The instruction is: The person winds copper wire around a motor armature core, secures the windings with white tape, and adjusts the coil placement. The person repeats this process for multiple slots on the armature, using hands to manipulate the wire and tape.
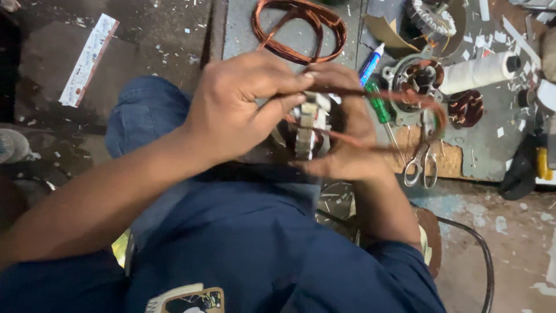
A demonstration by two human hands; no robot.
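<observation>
We hold the metal core (310,128) between left hand (231,110) and right hand (347,136), both grips closed on it, copper wire (399,95) trailing over the scissors (421,162).

A dark, stained concrete floor (145,35) fills the ten to twelve o'clock area, strewn with small white paper scraps. At ten o'clock a long white printed cardboard strip (88,59) lies on it at a slant. From one to three o'clock sits a grey, worn flat work board (486,145), also littered with white scraps. At four o'clock the floor turns paler, with patchy, flaking paint (509,232). The light is dim and warm.
</observation>
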